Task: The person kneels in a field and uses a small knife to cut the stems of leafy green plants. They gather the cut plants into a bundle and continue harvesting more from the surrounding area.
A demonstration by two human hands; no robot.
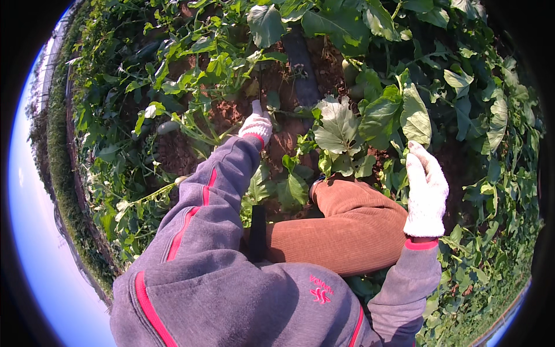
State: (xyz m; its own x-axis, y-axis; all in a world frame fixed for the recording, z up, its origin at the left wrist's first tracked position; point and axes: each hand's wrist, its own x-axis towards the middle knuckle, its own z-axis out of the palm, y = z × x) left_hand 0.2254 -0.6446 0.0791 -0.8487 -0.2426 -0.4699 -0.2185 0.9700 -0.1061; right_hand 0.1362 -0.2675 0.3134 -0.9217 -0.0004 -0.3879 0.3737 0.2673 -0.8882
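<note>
My left hand (256, 123), in a white knitted glove, reaches down among leafy green plants. It is closed on a thin dark tool (260, 82), whose slim straight end points away from me; leaves and the glove hide the rest. Reddish soil (284, 141) shows beside that hand. My right hand (427, 191), also gloved in white, is raised on the right. Its fingertips meet the lower tip of a broad pale green leaf (415, 115), but whether they pinch it I cannot tell. A large silvery leaf (338, 126) stands between the hands.
A flat dark strip (302, 69), perhaps a hose, runs along the soil ahead. Pale oval fruit (168, 126) lies among stems at left, and another green fruit (349, 73) hangs ahead. My bent knee in brown corduroy (347, 217) is below. A black strap-like piece (258, 234) stands beside it.
</note>
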